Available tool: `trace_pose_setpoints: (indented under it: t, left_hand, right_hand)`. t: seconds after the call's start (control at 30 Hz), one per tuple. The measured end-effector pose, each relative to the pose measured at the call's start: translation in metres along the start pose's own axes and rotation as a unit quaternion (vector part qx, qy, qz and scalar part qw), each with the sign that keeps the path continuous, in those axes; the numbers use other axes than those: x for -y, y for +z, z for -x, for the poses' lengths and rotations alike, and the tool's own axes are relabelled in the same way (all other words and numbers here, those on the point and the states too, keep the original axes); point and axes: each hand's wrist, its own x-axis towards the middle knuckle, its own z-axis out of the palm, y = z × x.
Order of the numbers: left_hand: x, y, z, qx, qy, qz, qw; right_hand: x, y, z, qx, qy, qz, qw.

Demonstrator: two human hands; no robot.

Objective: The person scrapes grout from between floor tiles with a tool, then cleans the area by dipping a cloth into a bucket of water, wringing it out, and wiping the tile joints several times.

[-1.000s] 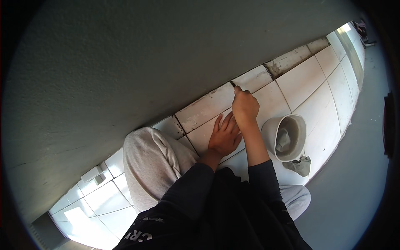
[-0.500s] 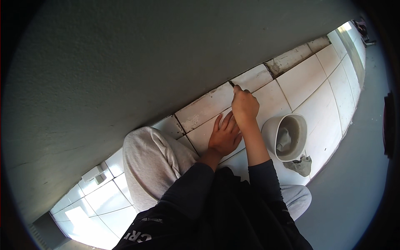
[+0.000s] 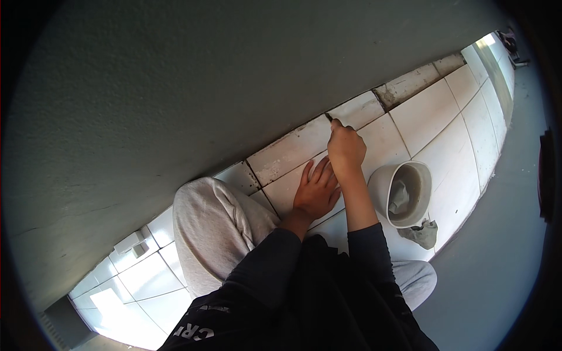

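My left hand [image 3: 317, 190] lies with its fingers spread on the white floor tiles [image 3: 430, 120]. Just beyond it and slightly to the right, my right hand [image 3: 346, 146] is closed in a fist at a dark joint between two narrow edge tiles [image 3: 293, 149] along the wall. What the fist holds, if anything, is hidden by the fingers. To the right of my right forearm stands a whitish tub [image 3: 380, 190], tilted in view, with a grey rag-like piece [image 3: 399, 198] inside. A crumpled grey-green scrap [image 3: 421, 235] is beside its near rim.
A dark grey wall [image 3: 193, 82] rises along the far left side. Farther along it, one edge strip [image 3: 407, 83] is rough and stained. A small white block [image 3: 138, 244] sits by the wall at lower left. Grey floor [image 3: 486, 245] borders the tiles on the right.
Almost nothing differs. My right hand stays at the same tile joint with only a very slight shift, and my left hand keeps its place on the tiles.
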Motion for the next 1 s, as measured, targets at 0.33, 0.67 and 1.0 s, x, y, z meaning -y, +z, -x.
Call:
trace_pose_setpoints:
  t: [0.33,0.67,1.0]
  left_hand:
    - [0.0,-0.001,0.001,-0.008,0.002,0.002,1.0]
    - [0.0,0.0,0.0,-0.004,0.0,0.014,1.0]
    - [0.0,-0.001,0.0,-0.007,0.001,0.01,1.0]
  right_hand:
    - [0.002,-0.004,0.0,0.012,0.008,0.009,1.0]
    - [-0.007,-0.009,-0.008,0.03,-0.011,0.017,0.999]
    - [-0.005,-0.006,-0.009,0.022,-0.009,0.024,0.999]
